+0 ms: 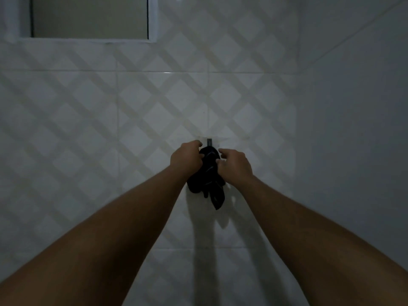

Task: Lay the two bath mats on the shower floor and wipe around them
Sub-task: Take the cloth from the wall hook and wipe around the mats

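A black cloth with thin pale stripes hangs bunched against the tiled wall, just under a small wall hook. My left hand grips the cloth's upper left part, fingers curled around it. My right hand holds the cloth's right side with thumb and fingers, the index finger partly raised. Both arms reach straight out at the wall. No bath mats and no shower floor are in view.
The wall ahead is white tile with a faint diamond pattern. A framed window sits at the upper left. A plain side wall meets the tiled one at a corner on the right. The light is dim.
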